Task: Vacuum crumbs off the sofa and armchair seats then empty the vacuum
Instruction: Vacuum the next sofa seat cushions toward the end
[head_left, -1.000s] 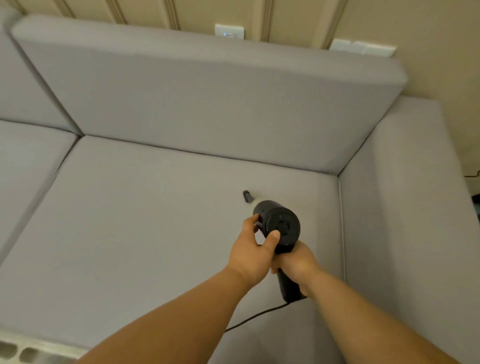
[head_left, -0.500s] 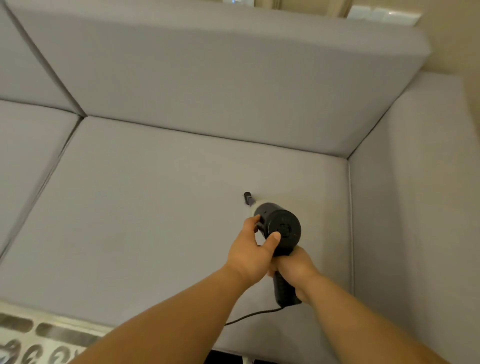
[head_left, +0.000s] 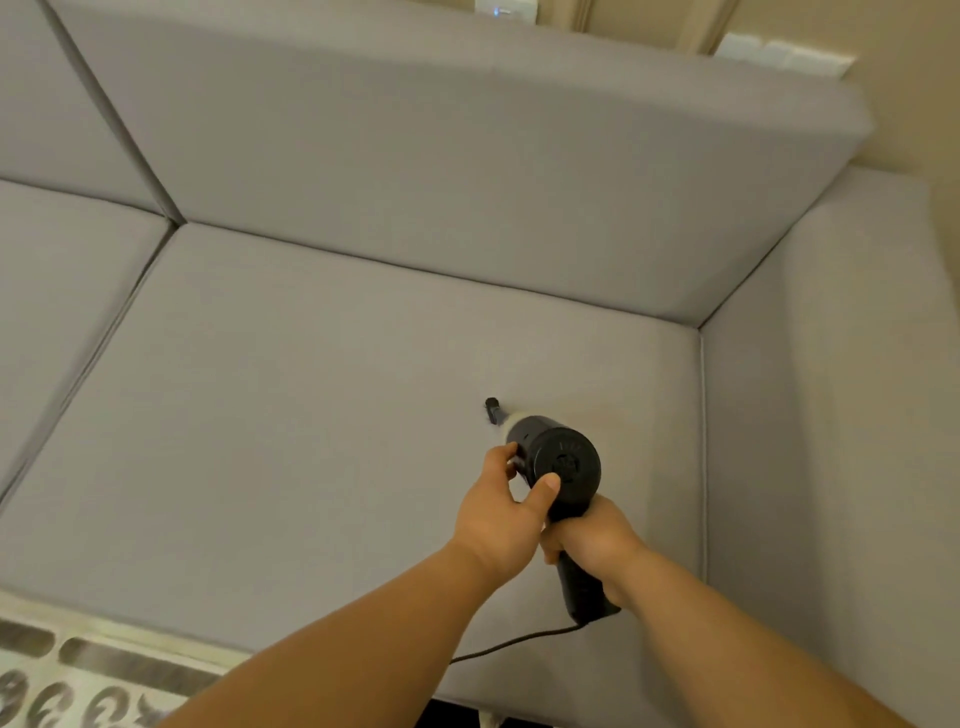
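Observation:
A black hand-held vacuum (head_left: 558, 460) points down and away at the grey sofa seat cushion (head_left: 311, 415). Its narrow nozzle tip (head_left: 492, 405) touches the fabric right of the cushion's middle. My right hand (head_left: 592, 540) grips the vacuum's handle from below. My left hand (head_left: 501, 509) holds the round body, thumb on its rear cap and fingers curled round the left side. A black cord (head_left: 519, 644) trails from the handle's bottom towards the seat's front edge. No crumbs show on the cushion.
The grey back cushion (head_left: 467, 182) rises behind the seat and the armrest (head_left: 831, 415) walls it on the right. A second seat cushion (head_left: 62, 270) lies to the left. A patterned rug (head_left: 78, 691) shows at the bottom left. Wall sockets (head_left: 504, 8) sit above the sofa back.
The view has tilted down and shifted slightly. The vacuum and both hands keep the same grip, with the nozzle at nearly the same spot on the seat.

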